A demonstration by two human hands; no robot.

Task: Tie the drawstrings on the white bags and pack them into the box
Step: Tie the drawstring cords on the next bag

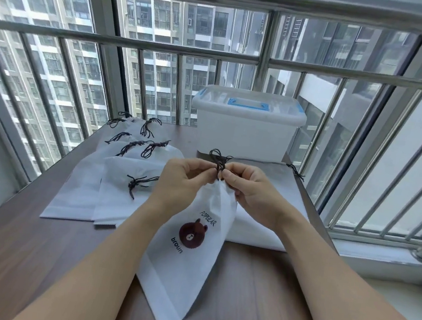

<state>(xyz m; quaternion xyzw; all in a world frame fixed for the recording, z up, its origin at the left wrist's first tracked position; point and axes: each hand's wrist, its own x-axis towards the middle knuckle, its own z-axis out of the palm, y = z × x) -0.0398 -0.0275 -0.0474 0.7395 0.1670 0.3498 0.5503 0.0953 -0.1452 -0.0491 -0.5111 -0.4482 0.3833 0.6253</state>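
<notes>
Fingers (209, 173) of both hands hide the drawstring (219, 161) knot on the white bag (193, 250)

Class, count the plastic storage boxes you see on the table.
1. The lidded translucent storage box with blue latches stands at the table's far edge, beyond both hands. No other shows, though the view is partial.

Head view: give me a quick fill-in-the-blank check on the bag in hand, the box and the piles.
1. Both hands, left hand and right hand, pinch the black ____ of the bear-print bag.
2. The lid of the white box is ____.
3. The pile of bags with knotted cords lies to the ____ of the held bag.

Missing words: drawstring; closed; left
</notes>
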